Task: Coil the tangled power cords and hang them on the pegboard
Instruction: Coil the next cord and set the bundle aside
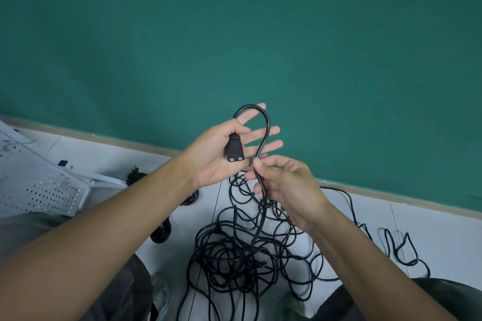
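My left hand (221, 154) holds the black plug end (234, 152) of a power cord under its thumb, fingers spread. From the plug the black cord (266, 125) arches up over my fingers in one loop and comes down into my right hand (284, 185), which pinches it between thumb and fingers. Below my hands the cord runs into a large tangle of black cords (240, 255) on the white floor. A white pegboard (39, 185) lies tilted at the left.
A green wall (234, 34) with a tan baseboard stands just ahead. Small coiled black cords (161, 233) lie on the floor beside the pegboard. One cord (401, 245) trails off to the right. My knees in dark trousers frame the bottom corners.
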Motion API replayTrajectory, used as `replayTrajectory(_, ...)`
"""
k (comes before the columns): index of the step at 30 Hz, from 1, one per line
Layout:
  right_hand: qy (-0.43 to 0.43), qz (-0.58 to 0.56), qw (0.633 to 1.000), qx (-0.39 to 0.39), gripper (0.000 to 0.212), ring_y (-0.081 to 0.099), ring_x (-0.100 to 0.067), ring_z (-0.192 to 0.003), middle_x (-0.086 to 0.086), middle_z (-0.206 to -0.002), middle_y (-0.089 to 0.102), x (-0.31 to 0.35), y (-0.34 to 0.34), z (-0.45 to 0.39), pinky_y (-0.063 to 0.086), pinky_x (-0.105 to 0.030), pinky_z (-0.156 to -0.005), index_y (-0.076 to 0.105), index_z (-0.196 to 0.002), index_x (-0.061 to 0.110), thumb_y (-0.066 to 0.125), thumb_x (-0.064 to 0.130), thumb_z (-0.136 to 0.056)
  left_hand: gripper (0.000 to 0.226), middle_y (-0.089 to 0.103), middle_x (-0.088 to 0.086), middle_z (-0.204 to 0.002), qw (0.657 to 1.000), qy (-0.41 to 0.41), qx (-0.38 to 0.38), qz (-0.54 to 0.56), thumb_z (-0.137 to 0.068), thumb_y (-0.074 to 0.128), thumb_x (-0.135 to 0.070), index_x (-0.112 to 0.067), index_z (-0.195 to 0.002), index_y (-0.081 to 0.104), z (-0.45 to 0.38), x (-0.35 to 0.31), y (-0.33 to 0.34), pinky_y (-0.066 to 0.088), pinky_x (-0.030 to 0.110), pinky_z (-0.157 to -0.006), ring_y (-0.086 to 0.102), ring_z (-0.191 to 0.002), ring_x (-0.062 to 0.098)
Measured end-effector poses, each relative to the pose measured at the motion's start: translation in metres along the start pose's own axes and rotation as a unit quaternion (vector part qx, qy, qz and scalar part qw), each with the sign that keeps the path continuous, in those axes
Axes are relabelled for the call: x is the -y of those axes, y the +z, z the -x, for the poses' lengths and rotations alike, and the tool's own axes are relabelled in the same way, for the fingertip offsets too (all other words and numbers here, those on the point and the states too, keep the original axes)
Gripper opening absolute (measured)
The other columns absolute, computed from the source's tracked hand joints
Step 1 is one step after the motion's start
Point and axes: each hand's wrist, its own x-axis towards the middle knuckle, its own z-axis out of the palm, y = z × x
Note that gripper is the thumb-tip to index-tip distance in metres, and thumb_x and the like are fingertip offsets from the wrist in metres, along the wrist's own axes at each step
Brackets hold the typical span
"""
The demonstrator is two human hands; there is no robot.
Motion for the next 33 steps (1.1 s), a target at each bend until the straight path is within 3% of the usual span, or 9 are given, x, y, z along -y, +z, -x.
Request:
replayTrajectory(4,-0.005,-0.011,1.000,0.004,0.027,0.053,-0.016,-0.055,-0.020,-0.093,0.074,0.000,-0.006,-0.001,0.048,-0.023,-0.055,0.067,-0.108,-0.011,0.065,0.014,-0.099,0.054,0.066,0.021,-0.134,0.999,-0.040,0.021,-0.001,-0.102,0.030,-0.005,-0.019,-0.154,0.041,0.002,0.001,0.004,0.056,0.037,-0.090,0.064,-0.126,0.033)
replayTrajectory(8,0.002,-0.026,1.000,0.003,0.027,0.052,-0.013,-0.054,-0.017,-0.089,0.075,-0.007,-0.005,0.001,0.046,-0.021,-0.054,0.069,-0.103,-0.007,0.065,0.020,-0.098,0.041,0.068,0.012,-0.103,0.999,-0.022,-0.010,-0.046,-0.098,0.041,0.002,0.011,-0.136,0.054,0.002,0.000,0.001,0.048,0.047,-0.111,0.071,-0.100,0.025)
replayTrajectory(12,-0.013,-0.014,1.000,0.023,0.025,0.064,-0.017,-0.069,-0.009,-0.087,0.074,-0.019,-0.001,0.004,0.055,-0.027,-0.073,0.069,-0.108,-0.002,0.058,0.020,-0.102,0.032,0.057,0.002,-0.088,0.999,0.006,-0.041,0.011,-0.099,0.037,0.008,0.002,-0.125,0.054,0.000,-0.013,-0.004,0.062,0.038,-0.086,0.061,-0.071,0.016)
replayTrajectory(15,-0.037,0.040,0.998,0.029,0.018,0.071,-0.020,-0.080,-0.008,-0.090,0.076,-0.028,0.003,0.009,0.057,-0.038,-0.091,0.070,-0.106,0.005,0.054,0.013,-0.105,0.034,0.057,0.001,-0.087,0.998,0.021,-0.054,0.022,-0.098,0.034,0.011,-0.003,-0.123,0.053,0.000,-0.021,-0.009,0.062,0.037,-0.079,0.061,-0.069,0.015)
replayTrajectory(19,-0.036,0.017,0.999,-0.001,0.017,0.070,-0.018,-0.070,-0.011,-0.091,0.078,-0.029,0.006,0.012,0.059,-0.031,-0.074,0.073,-0.107,0.003,0.056,0.008,-0.103,0.037,0.068,0.008,-0.092,0.998,-0.011,-0.052,0.032,-0.097,0.031,0.012,-0.014,-0.114,0.051,0.002,-0.014,-0.007,0.063,0.047,-0.086,0.072,-0.077,0.028)
replayTrajectory(22,-0.034,-0.006,0.999,0.000,0.017,0.072,-0.021,-0.071,-0.013,-0.091,0.078,-0.026,0.007,0.013,0.059,-0.026,-0.068,0.073,-0.108,0.000,0.060,0.009,-0.101,0.027,0.065,0.006,-0.077,0.997,-0.015,-0.073,0.012,-0.101,0.038,0.004,-0.021,-0.105,0.046,0.001,-0.011,-0.003,0.062,0.037,-0.066,0.060,-0.055,0.019)
replayTrajectory(27,-0.037,-0.006,0.998,0.043,0.026,0.071,-0.023,-0.075,-0.013,-0.081,0.073,-0.030,0.012,0.015,0.059,-0.033,-0.080,0.071,-0.102,-0.005,0.058,0.018,-0.102,0.031,0.035,-0.007,-0.063,0.994,0.020,-0.104,-0.037,-0.110,0.048,-0.026,-0.024,-0.081,0.037,-0.001,-0.012,-0.004,0.034,0.020,-0.042,0.027,-0.041,0.005)
replayTrajectory(30,-0.045,0.084,0.992,0.087,0.027,0.073,-0.024,-0.090,-0.011,-0.085,0.075,-0.035,0.013,0.020,0.055,-0.030,-0.095,0.071,-0.099,0.003,0.056,0.024,-0.104,0.033,0.030,-0.007,-0.061,0.986,0.054,-0.160,-0.006,-0.106,0.045,-0.050,-0.024,-0.087,0.036,-0.002,-0.022,-0.008,0.028,0.018,-0.037,0.023,-0.038,0.003)
replayTrajectory(33,-0.043,0.167,0.975,0.137,0.015,0.074,-0.020,-0.092,-0.012,-0.093,0.076,-0.040,0.014,0.024,0.054,-0.022,-0.093,0.072,-0.103,0.008,0.060,0.017,-0.103,0.046,0.030,-0.008,-0.060,0.972,0.070,-0.224,-0.008,-0.100,0.037,-0.067,-0.021,-0.094,0.034,-0.002,-0.036,-0.016,0.025,0.018,-0.035,0.021,-0.039,0.004)
